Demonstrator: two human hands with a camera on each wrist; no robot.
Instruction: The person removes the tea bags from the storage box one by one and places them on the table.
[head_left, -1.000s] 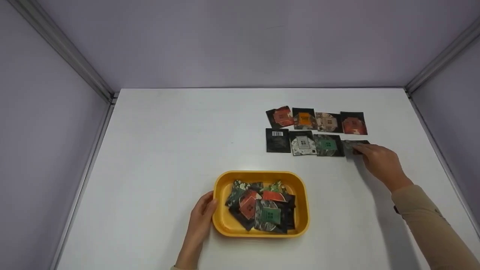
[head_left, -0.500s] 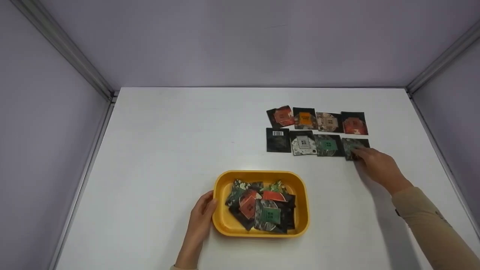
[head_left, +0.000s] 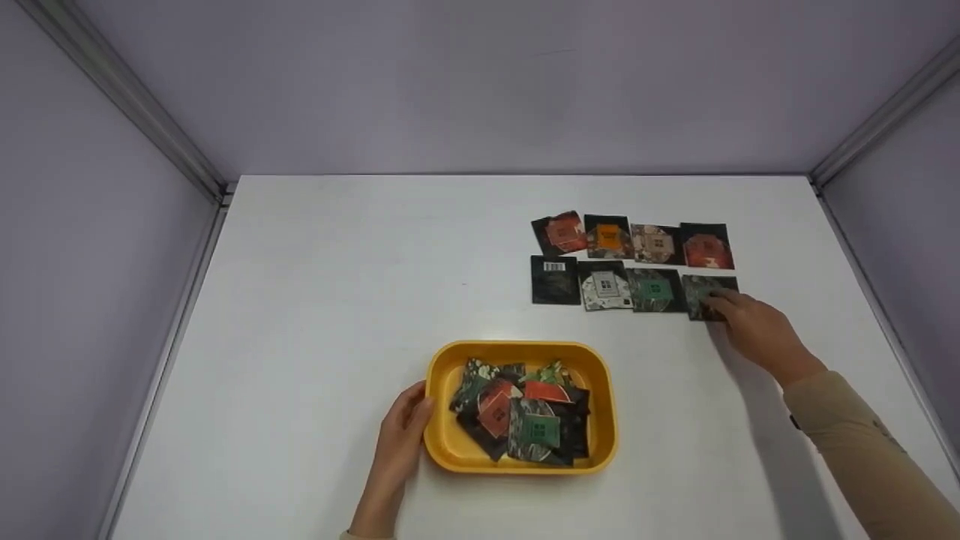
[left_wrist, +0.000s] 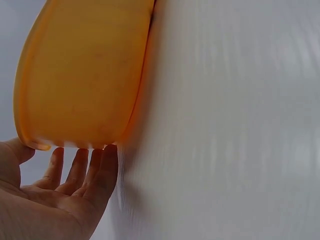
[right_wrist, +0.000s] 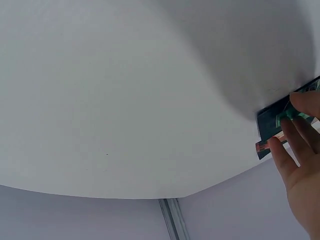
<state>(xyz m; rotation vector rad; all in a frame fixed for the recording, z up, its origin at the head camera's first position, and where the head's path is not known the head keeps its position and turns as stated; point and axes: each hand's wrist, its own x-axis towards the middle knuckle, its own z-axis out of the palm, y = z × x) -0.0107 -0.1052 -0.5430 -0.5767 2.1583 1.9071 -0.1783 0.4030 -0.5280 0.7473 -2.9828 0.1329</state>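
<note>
My left hand holds the left side of a yellow plastic tray, its thumb at the rim and its fingertips against the outer wall. Inside the tray lie several dark tea sachets with green or red labels, overlapping in a heap. My right hand is at the right end of the nearer row, fingertips resting on a green-labelled tea sachet that lies flat. That sachet is partly covered by the thumb and fingers in the right wrist view.
Two rows of tea sachets lie on the white table. The nearer row includes a barcode-side-up sachet, a white-labelled one and a green one. Behind are red, orange and beige ones. Lilac panels surround the table.
The tea sachet at my right fingertips went from tilted to flat at the end of the nearer row. My left hand and the tray have stayed in place.
</note>
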